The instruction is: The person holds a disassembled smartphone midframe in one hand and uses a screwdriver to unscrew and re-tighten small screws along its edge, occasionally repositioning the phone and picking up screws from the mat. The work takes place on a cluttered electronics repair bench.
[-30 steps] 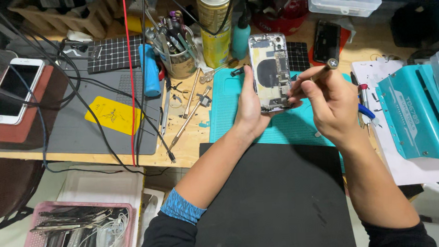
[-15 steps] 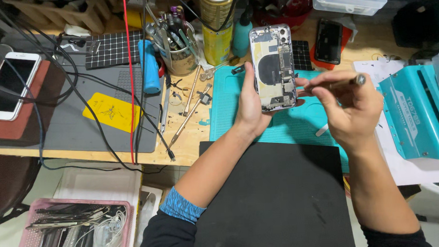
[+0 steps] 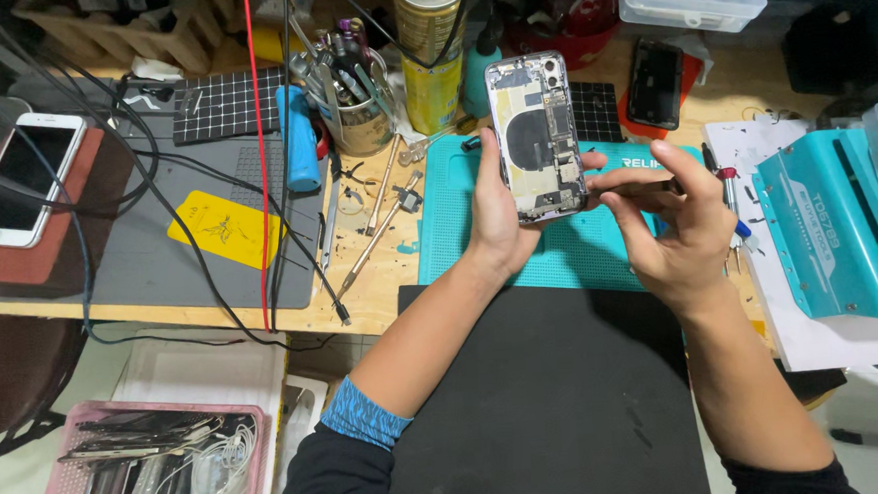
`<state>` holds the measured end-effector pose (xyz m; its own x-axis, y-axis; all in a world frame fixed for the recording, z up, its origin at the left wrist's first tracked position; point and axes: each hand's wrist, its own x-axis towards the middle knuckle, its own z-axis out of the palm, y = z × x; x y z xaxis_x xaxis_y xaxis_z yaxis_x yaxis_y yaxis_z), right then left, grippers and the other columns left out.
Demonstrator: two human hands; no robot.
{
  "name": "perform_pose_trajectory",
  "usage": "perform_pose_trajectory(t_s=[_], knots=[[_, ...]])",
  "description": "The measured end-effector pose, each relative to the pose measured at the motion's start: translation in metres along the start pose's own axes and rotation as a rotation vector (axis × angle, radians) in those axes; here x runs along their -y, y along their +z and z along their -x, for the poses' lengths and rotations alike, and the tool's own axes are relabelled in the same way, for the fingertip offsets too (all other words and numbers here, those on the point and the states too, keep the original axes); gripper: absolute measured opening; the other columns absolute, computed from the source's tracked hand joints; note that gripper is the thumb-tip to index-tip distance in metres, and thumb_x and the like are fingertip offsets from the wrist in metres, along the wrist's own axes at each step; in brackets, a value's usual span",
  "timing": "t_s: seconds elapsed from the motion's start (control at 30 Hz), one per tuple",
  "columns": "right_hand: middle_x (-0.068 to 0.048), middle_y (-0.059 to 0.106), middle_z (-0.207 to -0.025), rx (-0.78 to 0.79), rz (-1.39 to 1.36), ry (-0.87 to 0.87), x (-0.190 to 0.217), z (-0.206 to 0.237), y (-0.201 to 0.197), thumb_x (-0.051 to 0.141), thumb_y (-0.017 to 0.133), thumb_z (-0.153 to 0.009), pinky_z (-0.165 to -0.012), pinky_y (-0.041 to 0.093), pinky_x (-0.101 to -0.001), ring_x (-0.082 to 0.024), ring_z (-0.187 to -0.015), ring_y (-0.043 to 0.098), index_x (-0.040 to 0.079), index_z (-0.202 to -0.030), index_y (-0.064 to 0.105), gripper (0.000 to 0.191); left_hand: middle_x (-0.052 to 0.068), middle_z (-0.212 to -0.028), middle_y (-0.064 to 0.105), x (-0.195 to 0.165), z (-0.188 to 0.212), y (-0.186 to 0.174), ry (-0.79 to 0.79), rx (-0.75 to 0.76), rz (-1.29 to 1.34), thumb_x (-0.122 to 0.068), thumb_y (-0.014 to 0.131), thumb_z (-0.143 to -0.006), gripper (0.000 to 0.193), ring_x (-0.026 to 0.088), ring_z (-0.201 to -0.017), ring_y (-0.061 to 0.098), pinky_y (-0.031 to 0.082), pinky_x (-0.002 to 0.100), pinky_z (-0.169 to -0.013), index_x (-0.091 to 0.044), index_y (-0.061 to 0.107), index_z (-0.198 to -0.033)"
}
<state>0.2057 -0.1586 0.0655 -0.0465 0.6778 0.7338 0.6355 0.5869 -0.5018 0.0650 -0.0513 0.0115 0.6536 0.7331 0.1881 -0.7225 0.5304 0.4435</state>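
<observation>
My left hand [image 3: 492,214] holds an opened phone [image 3: 536,137] upright above the teal work mat [image 3: 570,255], its back off and the boards and round coil showing. My right hand [image 3: 673,230] is at the phone's lower right edge. Thumb and fingers are pinched on a thin dark tool [image 3: 644,188], which the fingers mostly hide. A small screwdriver [image 3: 729,197] with a red and blue handle lies on the bench just behind that hand.
A black mat [image 3: 558,411] lies in front of the teal one. A yellow spray can [image 3: 431,52], a cup of tools [image 3: 360,121], loose drivers [image 3: 383,225] and cables [image 3: 145,182] crowd the left. A teal box [image 3: 838,226] stands right. A white phone [image 3: 20,179] lies far left, a black phone [image 3: 656,80] behind.
My right hand has swung its tool from pointing up and right to lying across its fingers, close by the phone's lower right edge. The phone has stayed in my left hand.
</observation>
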Motion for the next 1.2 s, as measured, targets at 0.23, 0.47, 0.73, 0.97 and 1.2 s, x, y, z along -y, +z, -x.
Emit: perform_pose_trajectory(t_s=[0.23,0.47,0.73,0.97,1.2], knots=[[-0.020,0.072,-0.114,0.008,0.064,-0.043,0.000,-0.002,0.000,-0.016,0.069,-0.101,-0.085,0.066,-0.0318,-0.026,-0.102,0.076,0.005,-0.150,0.036,0.062,0.027,-0.124,0.067,0.001,0.001,-0.002,0.008,-0.002,-0.013,-0.073,0.009,-0.109,0.087,0.037,-0.110,0.070,0.061,0.049,-0.089,-0.005,0.049,-0.146],[-0.020,0.072,-0.116,-0.014,0.046,-0.037,0.002,-0.002,0.001,-0.016,0.069,-0.101,-0.086,0.066,-0.0316,-0.026,-0.103,0.076,0.005,-0.150,0.036,0.062,0.026,-0.123,0.068,0.001,0.000,-0.001,0.019,-0.002,-0.028,-0.073,0.009,-0.109,0.088,0.036,-0.109,0.070,0.061,0.050,-0.089,-0.004,0.051,-0.144],[-0.020,0.072,-0.116,-0.022,0.046,-0.046,0.000,-0.002,0.003,-0.016,0.068,-0.101,-0.086,0.067,-0.0316,-0.026,-0.103,0.076,0.004,-0.150,0.035,0.062,0.026,-0.122,0.068,0.002,0.000,0.000,0.031,-0.008,-0.050,-0.072,0.008,-0.109,0.087,0.035,-0.106,0.070,0.061,0.050,-0.088,-0.004,0.052,-0.143],[-0.020,0.073,-0.115,-0.017,0.063,-0.035,-0.002,0.000,0.003,-0.015,0.070,-0.101,-0.081,0.065,-0.0302,-0.025,-0.101,0.076,0.005,-0.150,0.036,0.062,0.026,-0.121,0.068,0.002,0.001,-0.001,0.028,-0.038,-0.060,-0.072,0.009,-0.109,0.088,0.034,-0.106,0.070,0.061,0.050,-0.088,-0.003,0.051,-0.143],[-0.016,0.068,-0.096,-0.073,0.186,-0.108,-0.010,-0.009,0.008,-0.009,0.086,-0.089,-0.079,0.061,-0.0338,-0.022,-0.090,0.071,0.005,-0.139,0.048,0.063,0.026,-0.120,0.068,0.002,0.000,-0.002,0.045,-0.036,-0.045,-0.072,0.011,-0.108,0.087,0.037,-0.106,0.070,0.061,0.049,-0.088,-0.002,0.050,-0.143]])
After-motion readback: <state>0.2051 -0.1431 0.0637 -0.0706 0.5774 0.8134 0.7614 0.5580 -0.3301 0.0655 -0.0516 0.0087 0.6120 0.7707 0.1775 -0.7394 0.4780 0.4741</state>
